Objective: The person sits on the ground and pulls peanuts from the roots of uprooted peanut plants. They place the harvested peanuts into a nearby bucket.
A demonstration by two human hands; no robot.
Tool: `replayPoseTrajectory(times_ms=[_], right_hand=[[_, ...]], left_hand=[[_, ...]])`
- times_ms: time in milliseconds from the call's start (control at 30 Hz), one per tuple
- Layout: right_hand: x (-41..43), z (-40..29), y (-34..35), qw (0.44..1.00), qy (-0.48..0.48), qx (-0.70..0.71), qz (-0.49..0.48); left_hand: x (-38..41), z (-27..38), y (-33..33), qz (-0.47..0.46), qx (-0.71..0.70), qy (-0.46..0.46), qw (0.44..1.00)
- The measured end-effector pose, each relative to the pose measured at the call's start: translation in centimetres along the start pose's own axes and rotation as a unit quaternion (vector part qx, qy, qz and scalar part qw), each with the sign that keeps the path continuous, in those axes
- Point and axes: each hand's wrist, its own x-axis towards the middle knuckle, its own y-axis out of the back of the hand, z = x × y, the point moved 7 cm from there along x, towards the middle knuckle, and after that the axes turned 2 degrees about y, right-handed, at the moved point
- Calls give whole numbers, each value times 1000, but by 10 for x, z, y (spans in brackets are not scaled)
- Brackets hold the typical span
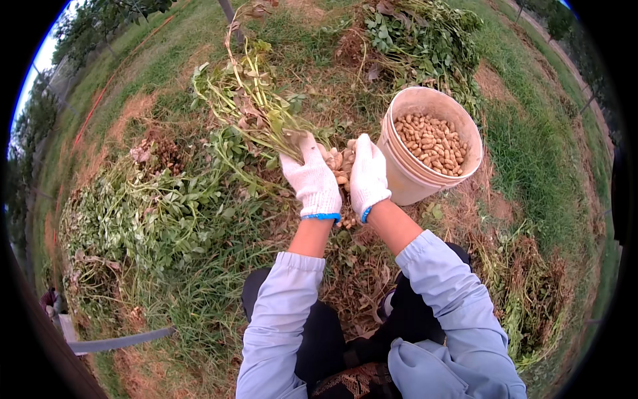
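My left hand (314, 179), in a white knit glove with a blue cuff edge, grips the stems of an uprooted peanut plant (259, 109). Its leafy tops lean up and to the left. A cluster of peanut pods (340, 163) hangs at the root end, between my two gloved hands. My right hand (368, 172) is curled against the right side of that cluster; its fingertips are partly hidden, so I cannot see exactly which pods they hold. Just right of it stands a whitish plastic bucket (398, 174), partly filled with picked peanuts (431, 144).
Heaps of peanut plants lie at the left (144, 214) and beyond the bucket (423, 45). Wilted plants (533, 294) are piled at the right. Several loose pods (346, 222) lie below my wrists. A grey curved bar (122, 340) is at the lower left.
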Motion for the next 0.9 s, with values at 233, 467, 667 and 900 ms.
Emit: replayPoseTrajectory(times_ms=[233,467,667,900], right_hand=[[11,12,13,981,-151,116,29],[75,-48,80,908,-83,394,116],[80,-57,90,893,-95,430,89],[6,3,-11,934,-180,-98,-291]], left_hand=[[5,6,2,-13,-30,-2,999],[16,-10,12,-74,-34,106,991],[28,-25,16,-66,13,87,994],[8,-1,-3,-72,-65,53,994]])
